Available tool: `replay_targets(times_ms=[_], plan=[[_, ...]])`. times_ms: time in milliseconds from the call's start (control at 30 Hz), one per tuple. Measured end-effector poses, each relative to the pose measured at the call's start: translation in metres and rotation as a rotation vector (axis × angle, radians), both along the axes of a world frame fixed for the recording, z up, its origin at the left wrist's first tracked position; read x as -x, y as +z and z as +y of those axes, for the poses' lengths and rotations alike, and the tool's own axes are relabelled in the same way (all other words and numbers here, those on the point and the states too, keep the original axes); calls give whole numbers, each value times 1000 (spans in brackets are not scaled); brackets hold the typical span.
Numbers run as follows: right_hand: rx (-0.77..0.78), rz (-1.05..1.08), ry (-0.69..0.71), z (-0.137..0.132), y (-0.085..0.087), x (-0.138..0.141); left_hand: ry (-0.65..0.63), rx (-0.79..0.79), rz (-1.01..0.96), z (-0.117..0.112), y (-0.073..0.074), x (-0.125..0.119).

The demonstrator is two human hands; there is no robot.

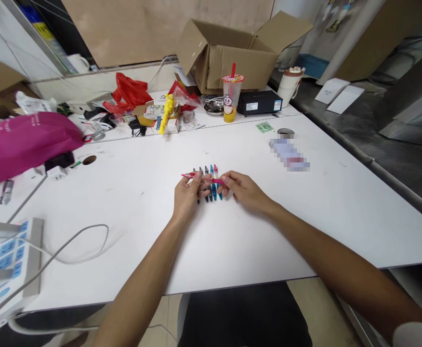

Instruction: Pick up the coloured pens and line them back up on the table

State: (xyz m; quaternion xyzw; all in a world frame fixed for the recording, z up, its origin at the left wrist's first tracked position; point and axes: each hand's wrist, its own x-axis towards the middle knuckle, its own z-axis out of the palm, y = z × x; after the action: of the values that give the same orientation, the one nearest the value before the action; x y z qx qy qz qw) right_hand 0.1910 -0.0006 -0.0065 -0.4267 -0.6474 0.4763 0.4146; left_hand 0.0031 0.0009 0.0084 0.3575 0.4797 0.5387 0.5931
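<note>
A red pen (211,179) is held crosswise between both hands above the white table (305,212). My left hand (187,195) pinches its left end and my right hand (243,190) pinches its right end. Under the red pen lies a row of several pens (211,185), black, grey and blue, side by side on the table, pointing away from me. Both hands hover just over that row, fingers closed.
A power strip (10,260) with a grey cable (81,241) lies at the near left. A magenta bag (23,144) sits far left. At the back stand an open cardboard box (229,53), a drink cup (231,99), a black box (260,102) and clutter.
</note>
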Motion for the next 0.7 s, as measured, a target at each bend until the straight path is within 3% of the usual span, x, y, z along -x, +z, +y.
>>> replay_targets(times_ms=[467, 700], plan=[[-78, -9, -132, 1, 1, 2, 3, 27, -7, -1, -4, -1], [-326, -63, -162, -2, 9, -1, 15, 68, -90, 0, -4, -1]])
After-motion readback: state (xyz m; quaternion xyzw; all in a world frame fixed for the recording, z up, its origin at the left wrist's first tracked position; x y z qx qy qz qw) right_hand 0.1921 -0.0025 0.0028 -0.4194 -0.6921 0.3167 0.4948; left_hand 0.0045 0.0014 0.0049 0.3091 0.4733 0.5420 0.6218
